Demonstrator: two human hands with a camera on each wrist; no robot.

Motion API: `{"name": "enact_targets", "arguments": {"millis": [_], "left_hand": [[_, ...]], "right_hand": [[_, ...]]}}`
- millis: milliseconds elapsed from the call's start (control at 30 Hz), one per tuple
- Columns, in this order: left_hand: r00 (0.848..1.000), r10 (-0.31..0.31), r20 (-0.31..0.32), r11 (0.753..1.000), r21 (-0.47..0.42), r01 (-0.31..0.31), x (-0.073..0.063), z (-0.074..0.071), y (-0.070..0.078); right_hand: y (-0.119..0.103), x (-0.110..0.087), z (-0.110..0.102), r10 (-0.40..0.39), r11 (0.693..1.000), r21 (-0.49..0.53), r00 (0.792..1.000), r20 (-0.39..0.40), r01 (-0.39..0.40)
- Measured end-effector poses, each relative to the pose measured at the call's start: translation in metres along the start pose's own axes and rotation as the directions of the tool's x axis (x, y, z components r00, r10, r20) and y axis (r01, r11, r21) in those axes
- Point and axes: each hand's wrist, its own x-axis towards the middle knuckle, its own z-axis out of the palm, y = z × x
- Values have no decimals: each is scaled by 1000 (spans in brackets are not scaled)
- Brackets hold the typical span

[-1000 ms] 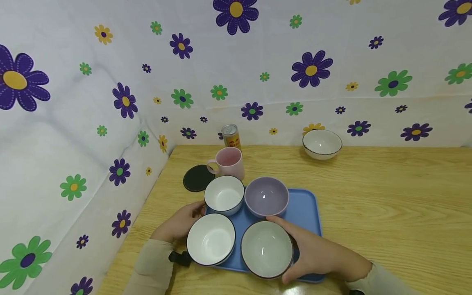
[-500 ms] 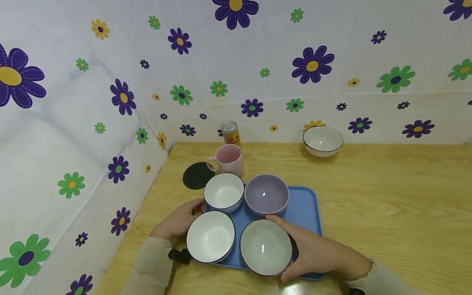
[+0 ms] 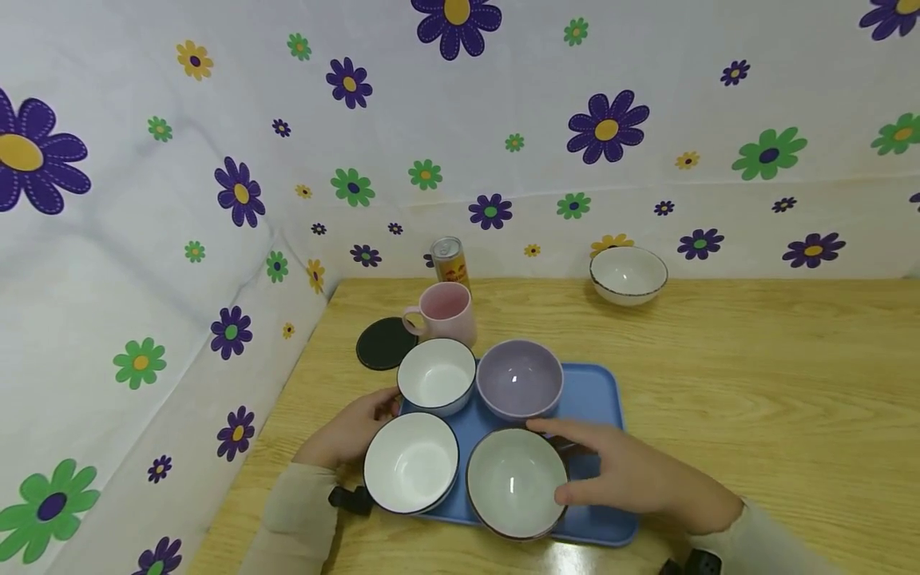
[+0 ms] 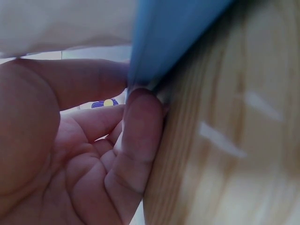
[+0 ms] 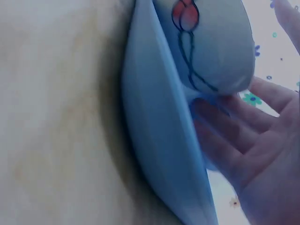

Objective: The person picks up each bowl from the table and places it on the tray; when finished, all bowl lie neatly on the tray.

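Observation:
A blue tray point(image 3: 592, 407) lies on the table with several bowls on it. My left hand point(image 3: 346, 431) pinches the tray's left edge between thumb and fingers; the left wrist view shows this grip close up. On the tray's front middle sits a pale grey bowl point(image 3: 516, 483) with a dark rim. My right hand point(image 3: 621, 467) is spread at that bowl's right side, thumb at the rim and fingers extended. In the right wrist view the grey bowl's wall point(image 5: 220, 51) bears a red flower, and the fingers point(image 5: 234, 131) reach beneath it, over the tray.
Also on the tray are a white bowl point(image 3: 411, 463), another white bowl point(image 3: 435, 374) and a purple bowl point(image 3: 519, 379). Behind stand a pink mug point(image 3: 453, 315), a black coaster point(image 3: 386, 345) and a can point(image 3: 450, 262). A white bowl point(image 3: 628, 275) sits near the back wall.
My right hand has loosened from around the grey bowl and shifted slightly right, its thumb rising along the rim. My left hand and the bowls have stayed put.

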Motion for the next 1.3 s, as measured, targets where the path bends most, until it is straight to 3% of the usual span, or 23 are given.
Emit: {"name": "enact_targets", "arguments": {"millis": [67, 133, 200, 267, 367, 500, 633, 667, 767, 833, 900, 967, 1000, 1033, 1100, 1200, 1300], "left_hand": [[1000, -3, 1, 1000, -3, 3, 1, 0, -1], [1000, -2, 1, 1000, 0, 2, 1, 0, -1], [1000, -2, -1, 1000, 11, 2, 2, 0, -1], [1000, -5, -4, 1000, 23, 5, 2, -1, -2], [1000, -19, -6, 999, 25, 20, 3, -1, -5], [1000, -26, -10, 999, 24, 27, 2, -2, -6], [1000, -22, -19, 999, 38, 22, 1, -3, -7], [1000, -19, -19, 999, 39, 20, 0, -4, -8], [1000, -13, -15, 1000, 26, 13, -2, -4, -8], [1000, -9, -12, 1000, 16, 9, -2, -5, -7], [1000, -4, -9, 1000, 7, 4, -2, -4, -7], [1000, -9, -10, 1000, -2, 9, -1, -4, -8], [1000, -15, -11, 1000, -6, 15, 0, -3, -8], [1000, -20, -13, 1000, -8, 20, 1, -3, -8], [1000, -28, -14, 1000, -14, 27, 2, -1, -9], [1000, -21, 0, 1000, -14, 21, 3, 0, -10], [1000, 0, 2, 1000, 11, 0, 4, -1, -8]], "right_hand": [[2, 0, -5, -48, 999, -13, 996, -76, 47], [5, 0, -11, -85, 995, 35, 983, -165, 92], [10, 0, -18, -100, 981, 133, 959, -266, 139], [16, 0, -26, -84, 943, 272, 929, -360, 191], [28, -1, -39, -60, 809, 490, 876, -479, 324], [42, -2, -56, 41, 602, 658, 806, -590, 452], [52, -1, -73, 156, 496, 704, 746, -648, 508], [54, -1, -77, 178, 489, 700, 726, -664, 520], [58, 1, -88, 222, 514, 652, 647, -729, 558], [61, 3, -94, 244, 573, 599, 582, -776, 559], [63, 5, -100, 264, 671, 543, 522, -811, 505], [66, 7, -108, 292, 768, 499, 474, -830, 401], [67, 7, -112, 305, 820, 475, 458, -835, 319], [69, 7, -116, 319, 854, 458, 448, -835, 248], [72, 7, -124, 349, 898, 429, 428, -834, 104], [76, 6, -134, 394, 912, 404, 413, -821, -66], [79, 7, -140, 428, 904, 396, 401, -810, -164]]}}
